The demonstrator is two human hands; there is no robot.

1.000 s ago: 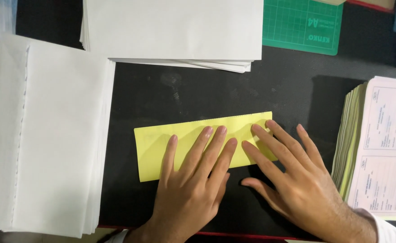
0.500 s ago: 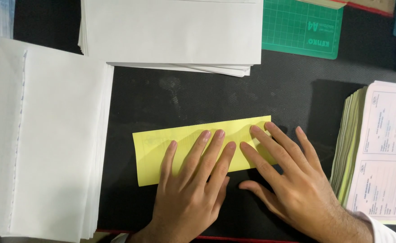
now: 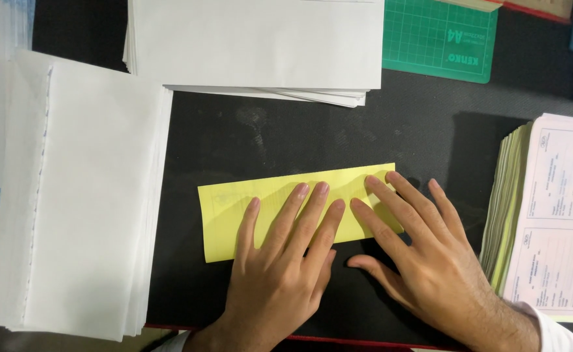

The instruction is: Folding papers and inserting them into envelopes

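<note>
Shifted slightly since a second ago, both hands pressing as before. One tall white envelope stack (image 3: 78, 195) far left; one second white stack (image 3: 254, 45) above; one folded yellow sheet (image 3: 234, 218) mid-table under flat, open left hand (image 3: 280, 280) and right hand (image 3: 430, 267); one green cutting mat (image 3: 440, 36); one printed form pile (image 3: 554, 215).

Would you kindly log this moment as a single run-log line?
left hand: flat on folded yellow sheet | right hand: fingers on sheet's right end | surface: black mat | nearby: white envelope stacks, form stack
</note>
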